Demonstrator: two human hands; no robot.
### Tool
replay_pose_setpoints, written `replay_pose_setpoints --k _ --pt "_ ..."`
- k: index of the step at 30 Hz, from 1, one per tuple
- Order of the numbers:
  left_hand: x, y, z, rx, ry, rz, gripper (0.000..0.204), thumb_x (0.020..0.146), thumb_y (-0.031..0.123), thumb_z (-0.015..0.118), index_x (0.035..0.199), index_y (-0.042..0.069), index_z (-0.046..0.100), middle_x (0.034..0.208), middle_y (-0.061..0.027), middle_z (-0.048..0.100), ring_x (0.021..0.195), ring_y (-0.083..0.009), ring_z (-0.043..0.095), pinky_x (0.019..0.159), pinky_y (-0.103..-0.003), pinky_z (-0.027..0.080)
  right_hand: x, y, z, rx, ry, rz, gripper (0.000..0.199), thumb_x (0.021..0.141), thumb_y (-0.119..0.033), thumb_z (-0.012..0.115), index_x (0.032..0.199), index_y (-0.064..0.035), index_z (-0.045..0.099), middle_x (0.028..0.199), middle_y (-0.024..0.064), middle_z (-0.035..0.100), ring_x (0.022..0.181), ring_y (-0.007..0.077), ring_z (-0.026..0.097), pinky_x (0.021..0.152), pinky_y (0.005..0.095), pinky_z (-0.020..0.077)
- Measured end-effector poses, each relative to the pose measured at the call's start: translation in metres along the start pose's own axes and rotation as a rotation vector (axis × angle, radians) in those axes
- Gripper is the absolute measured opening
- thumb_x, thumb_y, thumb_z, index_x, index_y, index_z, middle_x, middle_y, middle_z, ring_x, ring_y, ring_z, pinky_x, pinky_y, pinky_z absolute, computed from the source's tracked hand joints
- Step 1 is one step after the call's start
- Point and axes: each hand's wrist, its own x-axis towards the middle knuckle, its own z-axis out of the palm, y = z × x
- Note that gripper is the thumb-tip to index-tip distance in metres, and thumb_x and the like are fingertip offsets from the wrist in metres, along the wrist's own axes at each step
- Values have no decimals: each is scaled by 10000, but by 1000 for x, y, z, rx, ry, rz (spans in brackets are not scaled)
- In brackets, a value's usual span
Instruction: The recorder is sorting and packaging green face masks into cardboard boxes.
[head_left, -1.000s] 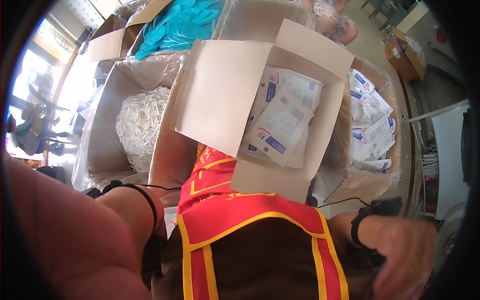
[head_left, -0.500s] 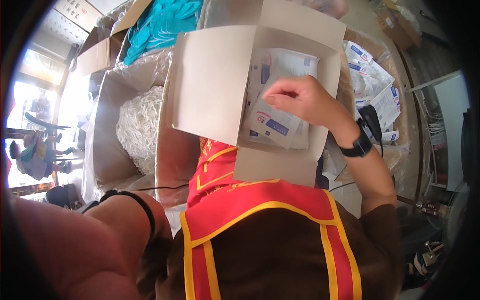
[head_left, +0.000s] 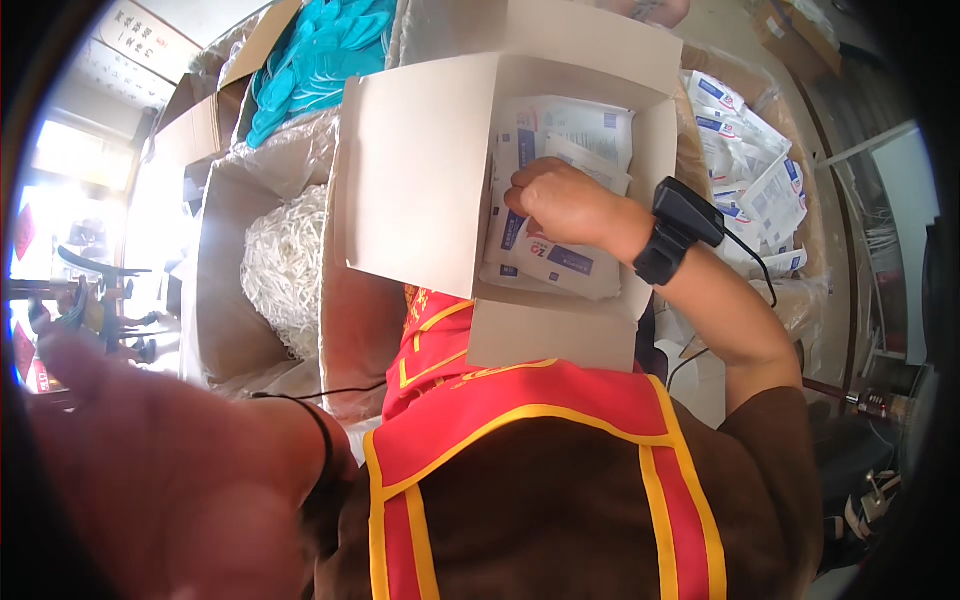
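One white box (head_left: 420, 165), one apron (head_left: 530, 400)

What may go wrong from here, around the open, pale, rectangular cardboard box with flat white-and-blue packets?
The curled right hand is above the loosely overlapping, flat white-and-blue packets in the open, pale, rectangular cardboard box; pressing down might crease one.
The thin black cable loops down from the black, boxy wrist device and might snag.
The blurred left hand is close to the camera and might block the view.
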Motion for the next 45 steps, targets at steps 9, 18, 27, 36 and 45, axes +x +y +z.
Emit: replay_pose_setpoints --k 9,18,27,36,45 --pt "-139 -55 76 -2 -636 -1002 361 887 209 736 1168 3 641 977 -89 656 815 -148 597 743 -278 473 -31 -44 -86 263 311 11 139 770 -33 696 807 -37 562 782 98 573 794 303 580 697 388 470" --pt "-131 -46 95 -212 -700 -973 90 932 50 654 987 -13 688 822 -60 689 730 -84 615 649 -236 492 -46 -59 -80 500 424 156 141 833 -106 726 897 -17 637 801 114 586 752 291 580 678 371 481" --pt "-131 -33 97 -232 -617 -992 34 914 -5 627 935 -7 652 813 -86 646 731 -164 641 656 -271 498 -52 -87 -75 290 459 104 162 858 -200 697 821 -57 632 759 91 574 734 293 604 635 392 494" --pt "-145 -46 101 -512 -354 -1655 105 965 98 621 882 37 641 805 -43 688 687 -78 601 607 -212 459 -54 -107 -70 -108 437 -18 76 739 -105 645 796 -84 600 737 38 519 712 204 569 576 322 486" --pt "-195 -129 64 -164 -249 -1396 131 946 130 647 869 25 639 700 -38 652 593 -76 568 552 -230 447 -91 -136 -107 -46 591 -122 252 726 -211 801 833 -61 629 782 41 571 666 196 566 574 311 468"
